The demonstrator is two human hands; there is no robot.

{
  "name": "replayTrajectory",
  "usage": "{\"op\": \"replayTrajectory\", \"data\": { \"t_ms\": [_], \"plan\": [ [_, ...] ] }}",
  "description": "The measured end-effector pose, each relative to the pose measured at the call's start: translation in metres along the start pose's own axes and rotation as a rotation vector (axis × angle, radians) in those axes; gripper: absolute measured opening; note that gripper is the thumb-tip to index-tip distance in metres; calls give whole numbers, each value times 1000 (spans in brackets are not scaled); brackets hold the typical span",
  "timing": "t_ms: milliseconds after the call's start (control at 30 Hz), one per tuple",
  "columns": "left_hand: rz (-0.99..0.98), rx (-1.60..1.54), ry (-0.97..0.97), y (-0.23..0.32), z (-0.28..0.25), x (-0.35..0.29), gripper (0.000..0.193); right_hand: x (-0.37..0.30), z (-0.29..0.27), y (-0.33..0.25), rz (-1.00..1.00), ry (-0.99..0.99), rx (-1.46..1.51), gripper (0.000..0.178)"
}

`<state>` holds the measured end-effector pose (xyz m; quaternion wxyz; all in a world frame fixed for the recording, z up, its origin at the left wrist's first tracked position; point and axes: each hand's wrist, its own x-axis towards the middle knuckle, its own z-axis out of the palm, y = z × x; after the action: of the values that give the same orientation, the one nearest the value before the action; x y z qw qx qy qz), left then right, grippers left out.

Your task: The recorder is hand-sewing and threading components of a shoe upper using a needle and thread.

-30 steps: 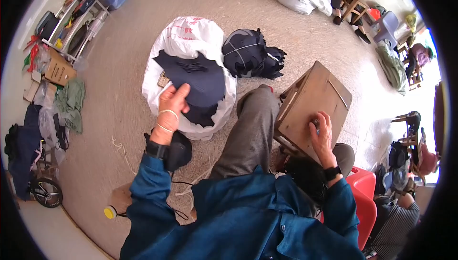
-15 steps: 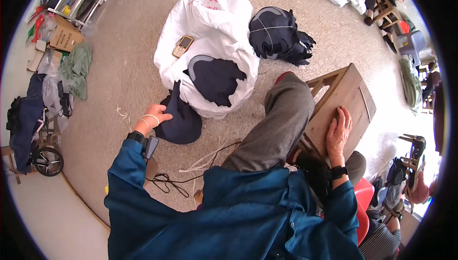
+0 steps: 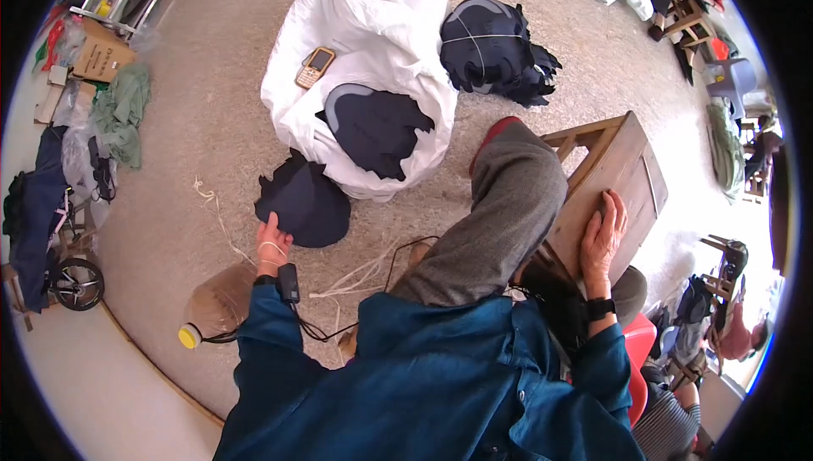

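Note:
My left hand [image 3: 273, 245] is at the near left edge of a dark navy fabric piece [image 3: 305, 203], its fingers closed on that edge; the undersides of the fingers are hidden. This piece lies on the floor against a white woven sack [image 3: 284, 93], with a jagged far edge and a rounded near one. More navy pieces [image 3: 377, 135], with a grey curved band on top, rest in the sack's mouth. My right hand [image 3: 601, 237] lies flat, fingers stretched, on the wooden stool [image 3: 635, 182] at my right.
A tied navy fabric bundle [image 3: 483, 46] sits right of the sack, and a yellow-keyed phone [image 3: 315, 67] lies on the sack. Beside my left wrist are a yellow-capped plastic bottle [image 3: 220, 304], pale strings [image 3: 356, 279] and a black cord [image 3: 313, 330]. A cardboard box [image 3: 102, 53] stands far left.
My left hand has moved down and slightly right. The folded-up navy flap now lies spread out. The bottle has come into sight as my left arm shifted; my right hand stays put.

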<state>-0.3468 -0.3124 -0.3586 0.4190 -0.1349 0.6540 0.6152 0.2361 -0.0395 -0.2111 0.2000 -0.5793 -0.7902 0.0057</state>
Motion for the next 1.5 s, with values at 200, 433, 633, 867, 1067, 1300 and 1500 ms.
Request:
{"op": "replayTrajectory", "data": {
  "t_ms": [200,433,633,867,1067,1300,1500],
  "plan": [
    [-100,-84,-75,-17,-6,-14,32,-2,-2,1,13,1,-23,41],
    [60,-290,-161,38,-1,-3,39,-2,-4,6,5,18,-30,40],
    [-312,-141,47,-68,-57,80,37,1,-1,0,5,2,-11,41],
    [-385,294,520,-117,29,67,35,-1,-3,2,32,-12,-27,43],
    [-8,820,-132,-91,148,57,31,0,-9,0,70,-47,-31,47],
    [-122,628,266,-102,246,90,49,6,-7,-5,88,-88,-23,50],
    [367,1142,189,-106,199,124,37,10,-7,-10,106,-111,22,52]
  ]
}}
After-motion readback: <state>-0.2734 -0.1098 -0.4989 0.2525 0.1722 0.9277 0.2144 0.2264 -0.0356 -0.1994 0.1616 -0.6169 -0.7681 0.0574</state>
